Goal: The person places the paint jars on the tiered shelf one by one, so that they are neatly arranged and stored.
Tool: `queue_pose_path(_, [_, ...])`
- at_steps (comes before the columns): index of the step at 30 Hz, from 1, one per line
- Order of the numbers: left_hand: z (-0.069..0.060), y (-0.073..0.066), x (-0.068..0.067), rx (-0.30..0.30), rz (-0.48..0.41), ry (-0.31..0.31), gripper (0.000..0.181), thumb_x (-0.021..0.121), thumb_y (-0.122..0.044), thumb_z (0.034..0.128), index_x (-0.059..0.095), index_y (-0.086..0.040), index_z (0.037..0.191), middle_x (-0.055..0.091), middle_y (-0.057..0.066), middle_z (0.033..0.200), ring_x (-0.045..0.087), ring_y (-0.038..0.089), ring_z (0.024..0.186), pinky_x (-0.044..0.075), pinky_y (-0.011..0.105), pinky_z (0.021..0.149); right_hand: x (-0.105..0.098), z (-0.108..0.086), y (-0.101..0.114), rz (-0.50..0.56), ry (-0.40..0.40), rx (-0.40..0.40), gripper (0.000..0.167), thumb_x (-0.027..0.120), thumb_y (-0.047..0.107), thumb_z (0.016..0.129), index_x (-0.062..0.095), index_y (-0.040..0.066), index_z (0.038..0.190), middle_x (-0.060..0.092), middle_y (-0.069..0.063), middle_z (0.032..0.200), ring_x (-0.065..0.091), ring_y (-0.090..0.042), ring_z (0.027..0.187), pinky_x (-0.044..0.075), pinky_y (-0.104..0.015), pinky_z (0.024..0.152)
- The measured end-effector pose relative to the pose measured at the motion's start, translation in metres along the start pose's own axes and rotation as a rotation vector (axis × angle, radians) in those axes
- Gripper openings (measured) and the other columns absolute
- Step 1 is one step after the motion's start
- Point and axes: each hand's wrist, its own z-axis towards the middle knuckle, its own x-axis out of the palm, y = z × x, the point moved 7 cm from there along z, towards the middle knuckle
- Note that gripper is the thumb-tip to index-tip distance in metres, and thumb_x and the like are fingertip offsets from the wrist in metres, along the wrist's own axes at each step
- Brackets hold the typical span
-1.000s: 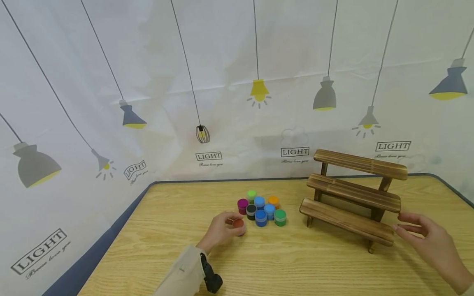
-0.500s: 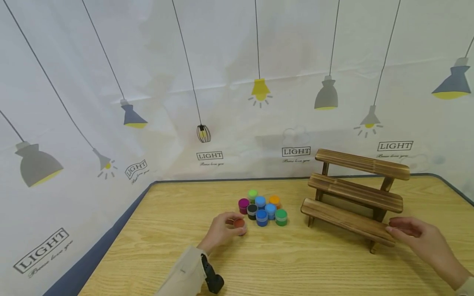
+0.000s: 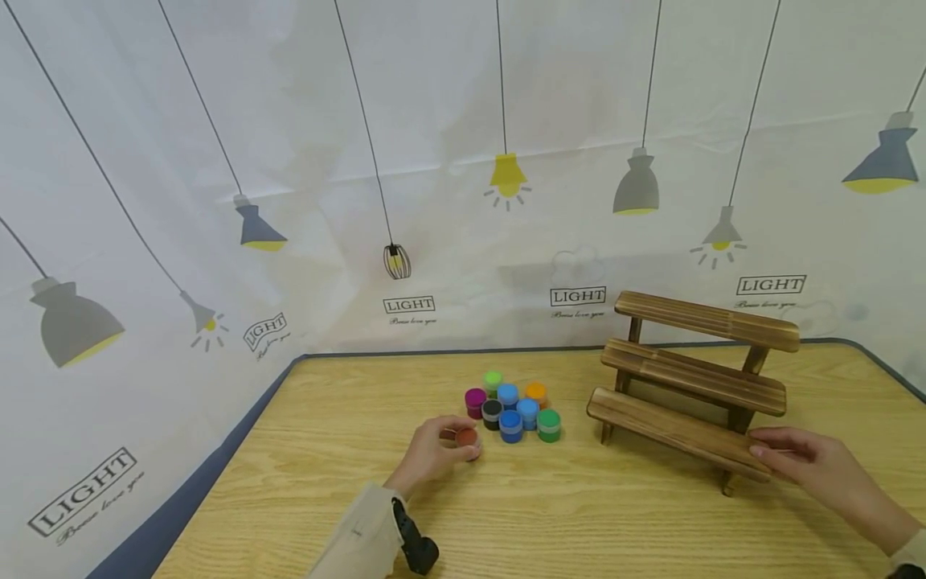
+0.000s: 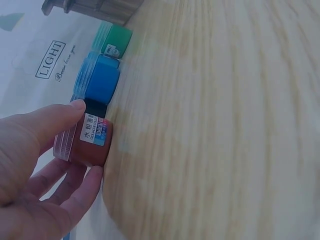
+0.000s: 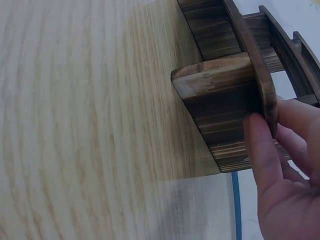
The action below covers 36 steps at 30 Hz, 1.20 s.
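My left hand (image 3: pixel 434 454) holds a small reddish-brown paint jar (image 3: pixel 467 439) between thumb and fingers at the near left of a jar cluster. In the left wrist view this jar (image 4: pixel 92 142) has a clear lid and a printed label, and it sits on the tabletop. On the right, a three-tier wooden display stand (image 3: pixel 673 430) stands at an angle. The right end of its lowest shelf is pinched by my right hand (image 3: pixel 817 466). The right wrist view has the thumb (image 5: pixel 260 145) on the shelf's underside; some fingertips are hidden behind the board.
Several closed paint jars huddle mid-table, among them a purple jar (image 3: pixel 475 402), a black jar (image 3: pixel 492 414), an orange jar (image 3: pixel 536 393) and a green jar (image 3: pixel 549 425). A lamp-print backdrop (image 3: pixel 463 241) rises behind the wood-grain table (image 3: pixel 347 394).
My right hand has moved left from beside the stand and closed on the end of its lowest shelf. The left hand and its jar stay in place.
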Motion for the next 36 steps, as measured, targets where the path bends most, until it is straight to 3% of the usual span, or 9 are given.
queue_pose_path(13, [0.000, 0.001, 0.001, -0.028, -0.001, -0.010, 0.037, 0.072, -0.012, 0.0739, 0.061, -0.004, 0.109, 0.059, 0.008, 0.105, 0.055, 0.023, 0.090, 0.046, 0.034, 0.075, 0.000, 0.004, 0.005, 0.049, 0.063, -0.074, 0.047, 0.051, 0.022, 0.091, 0.044, -0.017, 0.117, 0.056, -0.026, 0.105, 0.056, 0.005, 0.076, 0.051, -0.031, 0.064])
queue_pose_path(26, [0.002, 0.001, 0.004, -0.061, -0.036, -0.011, 0.036, 0.072, -0.012, 0.0740, 0.062, -0.007, 0.108, 0.057, 0.008, 0.105, 0.054, 0.024, 0.091, 0.046, 0.035, 0.075, 0.000, 0.005, 0.004, 0.114, 0.115, -0.071, 0.043, 0.050, 0.017, 0.092, 0.043, -0.018, 0.115, 0.059, -0.017, 0.103, 0.056, 0.005, 0.078, 0.051, -0.031, 0.065])
queue_pose_path(30, [0.003, -0.003, 0.003, -0.073, -0.055, -0.019, 0.033, 0.072, -0.013, 0.0739, 0.063, -0.009, 0.105, 0.056, 0.007, 0.106, 0.053, 0.024, 0.093, 0.046, 0.034, 0.076, 0.000, 0.004, 0.006, 0.101, 0.097, -0.081, 0.043, 0.050, 0.017, 0.091, 0.044, -0.017, 0.116, 0.056, -0.023, 0.105, 0.056, 0.005, 0.078, 0.051, -0.031, 0.065])
queue_pose_path(36, [0.004, -0.014, 0.001, -0.040, -0.052, -0.016, 0.033, 0.072, -0.014, 0.0744, 0.063, -0.006, 0.105, 0.057, 0.006, 0.105, 0.052, 0.026, 0.095, 0.046, 0.036, 0.077, 0.000, 0.003, 0.006, 0.102, 0.099, -0.079, 0.043, 0.050, 0.018, 0.092, 0.043, -0.017, 0.116, 0.055, -0.024, 0.106, 0.055, 0.006, 0.078, 0.051, -0.032, 0.065])
